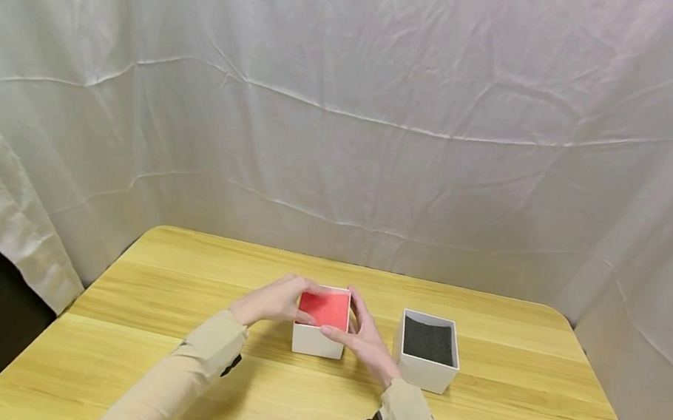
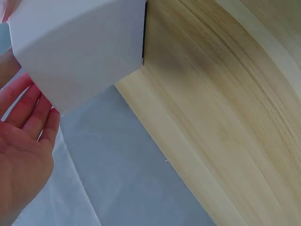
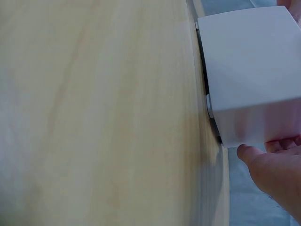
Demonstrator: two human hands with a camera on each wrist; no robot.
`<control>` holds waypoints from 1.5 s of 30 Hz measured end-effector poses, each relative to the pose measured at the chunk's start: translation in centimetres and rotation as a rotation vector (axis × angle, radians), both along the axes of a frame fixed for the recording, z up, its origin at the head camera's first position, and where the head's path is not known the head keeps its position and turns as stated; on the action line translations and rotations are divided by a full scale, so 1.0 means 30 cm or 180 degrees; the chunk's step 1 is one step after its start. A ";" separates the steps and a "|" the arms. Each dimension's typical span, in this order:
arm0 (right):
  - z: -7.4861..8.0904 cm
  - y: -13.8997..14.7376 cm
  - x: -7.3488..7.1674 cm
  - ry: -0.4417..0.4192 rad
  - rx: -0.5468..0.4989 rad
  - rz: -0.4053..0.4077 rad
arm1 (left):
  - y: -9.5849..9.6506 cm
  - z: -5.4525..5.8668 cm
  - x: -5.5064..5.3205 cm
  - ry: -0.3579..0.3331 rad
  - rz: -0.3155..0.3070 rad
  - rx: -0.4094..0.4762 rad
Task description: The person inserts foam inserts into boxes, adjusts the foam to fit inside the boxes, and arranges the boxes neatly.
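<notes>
Between both hands stands a white box (image 1: 317, 343) with its top open and a red, soft-looking piece (image 1: 326, 309) inside. From the left, my left hand (image 1: 271, 301) holds it, thumb near the front rim and fingers over the far rim. My right hand (image 1: 368, 345) grips the right side, thumb at the front corner and fingers along the far right edge. In the left wrist view the fingers of my left hand (image 2: 26, 150) lie along the edge of the box (image 2: 89, 56). The right wrist view has my right thumb (image 3: 249, 154) against the box wall.
A second white open box (image 1: 425, 374) with a dark grey piece (image 1: 430, 341) inside stands just right of my right hand. Both boxes are on a wooden table (image 1: 274, 409). Pale curtains (image 1: 344, 166) hang behind and along the sides.
</notes>
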State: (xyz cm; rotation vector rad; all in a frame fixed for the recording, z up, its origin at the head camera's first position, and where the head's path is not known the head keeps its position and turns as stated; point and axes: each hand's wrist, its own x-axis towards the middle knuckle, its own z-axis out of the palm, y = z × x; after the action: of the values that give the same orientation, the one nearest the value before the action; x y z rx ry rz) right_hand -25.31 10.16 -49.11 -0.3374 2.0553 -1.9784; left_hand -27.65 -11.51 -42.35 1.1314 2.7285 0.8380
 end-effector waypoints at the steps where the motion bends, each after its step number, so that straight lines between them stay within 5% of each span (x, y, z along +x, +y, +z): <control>1: 0.000 0.000 0.000 -0.0001 0.0005 -0.0003 | 0.002 0.001 -0.001 0.0002 -0.0017 -0.0031; 27: -0.005 0.001 -0.003 0.0022 -0.0017 0.0072 | 0.075 -0.025 -0.020 0.0081 -0.0393 -0.0141; 38: -0.009 0.014 0.004 0.0047 -0.0013 0.0059 | 0.093 -0.044 -0.012 0.0096 -0.0352 -0.0043; 45: 0.003 0.021 0.008 0.0093 0.0145 -0.0022 | 0.058 -0.050 -0.018 -0.0368 -0.0187 0.0460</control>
State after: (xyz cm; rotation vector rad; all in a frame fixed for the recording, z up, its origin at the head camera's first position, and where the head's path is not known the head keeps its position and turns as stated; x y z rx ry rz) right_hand -25.07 10.80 -49.01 -0.3525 2.1186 -1.9384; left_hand -28.20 -9.77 -43.85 1.1428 2.5643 1.0714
